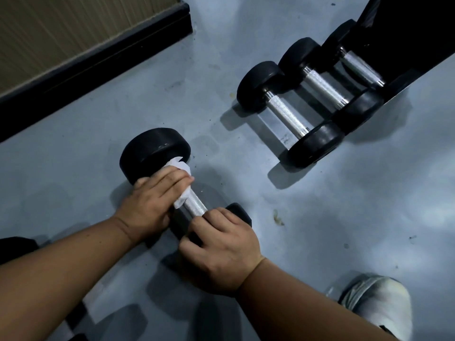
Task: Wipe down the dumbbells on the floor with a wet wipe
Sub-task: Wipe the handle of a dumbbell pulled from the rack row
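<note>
The left hand (150, 205) wraps a white wet wipe (183, 179) round the far end of the chrome handle (195, 206) of the nearest dumbbell (155, 153), its fingers curled over the wipe just beside the big black head. The right hand (221, 244) grips the near head of the same dumbbell, fingers curled over it, steadying it on the grey floor (344, 193).

The heads are round, so the main risk is rolling: if the right hand eases off while the left hand rubs along or around the handle, the dumbbell can turn or slide away across the smooth floor. The wipe is bunched, with loose corners sticking out toward the head; it may slip off the knurled metal, or snag and tear on it, leaving parts unwiped. The right hand covers the near head, so that surface may be missed unless the grip moves.

Three more dumbbells (288, 114) lie in a row well apart to the right, touching one another, beside a dark object (406, 33); they look untouched. A white shoe (379, 306) sits near the lower right and could be struck by a rolling weight.
</note>
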Tool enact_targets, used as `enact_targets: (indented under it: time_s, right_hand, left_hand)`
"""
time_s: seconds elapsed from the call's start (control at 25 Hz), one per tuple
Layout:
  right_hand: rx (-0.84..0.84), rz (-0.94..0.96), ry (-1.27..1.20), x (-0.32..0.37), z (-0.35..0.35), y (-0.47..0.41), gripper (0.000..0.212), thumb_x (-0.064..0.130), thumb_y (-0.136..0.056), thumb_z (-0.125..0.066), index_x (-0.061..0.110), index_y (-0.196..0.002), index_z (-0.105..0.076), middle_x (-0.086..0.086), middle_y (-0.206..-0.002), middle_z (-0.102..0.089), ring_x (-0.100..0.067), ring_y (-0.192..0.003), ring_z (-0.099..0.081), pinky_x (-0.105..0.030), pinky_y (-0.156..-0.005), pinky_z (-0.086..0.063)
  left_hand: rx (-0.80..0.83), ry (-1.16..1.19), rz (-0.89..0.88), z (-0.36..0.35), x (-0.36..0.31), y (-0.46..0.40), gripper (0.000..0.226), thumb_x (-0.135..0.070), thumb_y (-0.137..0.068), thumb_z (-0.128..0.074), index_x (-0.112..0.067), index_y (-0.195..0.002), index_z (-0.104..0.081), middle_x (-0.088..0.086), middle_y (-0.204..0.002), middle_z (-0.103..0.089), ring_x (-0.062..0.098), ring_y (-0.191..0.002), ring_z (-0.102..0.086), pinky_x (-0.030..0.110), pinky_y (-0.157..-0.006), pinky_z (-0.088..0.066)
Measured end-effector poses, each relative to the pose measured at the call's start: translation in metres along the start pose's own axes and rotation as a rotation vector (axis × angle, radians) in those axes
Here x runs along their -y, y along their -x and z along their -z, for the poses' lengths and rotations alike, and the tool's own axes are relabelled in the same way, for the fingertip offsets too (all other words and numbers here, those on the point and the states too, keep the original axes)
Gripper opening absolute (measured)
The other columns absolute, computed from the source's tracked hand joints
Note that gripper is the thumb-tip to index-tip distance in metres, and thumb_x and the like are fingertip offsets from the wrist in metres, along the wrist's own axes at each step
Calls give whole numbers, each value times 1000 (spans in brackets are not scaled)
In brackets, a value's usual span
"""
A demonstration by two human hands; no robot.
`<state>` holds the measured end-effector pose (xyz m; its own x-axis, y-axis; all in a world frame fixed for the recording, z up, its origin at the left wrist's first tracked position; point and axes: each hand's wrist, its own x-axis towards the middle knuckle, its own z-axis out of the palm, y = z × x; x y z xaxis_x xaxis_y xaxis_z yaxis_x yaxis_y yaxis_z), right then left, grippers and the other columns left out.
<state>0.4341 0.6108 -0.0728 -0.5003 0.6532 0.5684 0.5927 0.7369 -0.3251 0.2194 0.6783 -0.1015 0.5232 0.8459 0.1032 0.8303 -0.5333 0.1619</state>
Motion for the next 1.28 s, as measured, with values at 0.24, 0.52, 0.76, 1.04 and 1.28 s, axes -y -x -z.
enact_targets:
  time_s: [0.24, 0.52, 0.76, 1.04, 1.28]
  right_hand:
    - [-7, 10, -19, 1, 1, -2, 18, 24, -94, -67, 13, -79, -66, -12, -81, -60, -32, -77, -54, -43, -80, -49]
    - [-7, 12, 1, 1, 1, 0, 19, 24, -94, -65, 14, -78, -66, -9, -80, -60, -30, -74, -50, -42, -76, -49]
    - [10, 20, 21, 0, 0, 0, 14, 21, -89, -67, 15, -77, -65, -8, -79, -60, -29, -71, -48, -41, -72, -46]
    - [-2, 14, 2, 1, -1, 0, 14, 20, -91, -66, 13, -79, -66, -11, -79, -60, -31, -74, -52, -43, -79, -50]
    - [-11, 10, -8, 1, -1, 0, 16, 20, -93, -65, 13, -79, -67, -10, -79, -61, -30, -74, -51, -43, -77, -49]
  left_hand:
    - [35, -9, -295, -19, -32, 19, 47, -31, -94, -52, -21, -139, -58, -2, -147, -54, 14, -143, -43, 35, -82, -28]
    - [-11, 16, -68, -22, -39, 15, 58, -24, -81, -56, -20, -139, -52, 1, -145, -54, 19, -142, -42, 35, -80, -24]
    - [-20, 13, -45, -6, 1, -3, 60, -14, -77, -52, -22, -137, -55, -1, -142, -56, 18, -139, -46, 38, -83, -34]
    - [31, -5, -249, -15, -24, 9, 46, -27, -91, -53, -23, -136, -61, -3, -141, -60, 14, -139, -47, 36, -83, -26]
    - [-5, 15, -93, -27, -36, 15, 61, -23, -85, -55, -18, -146, -46, 2, -148, -51, 21, -142, -43, 40, -86, -40]
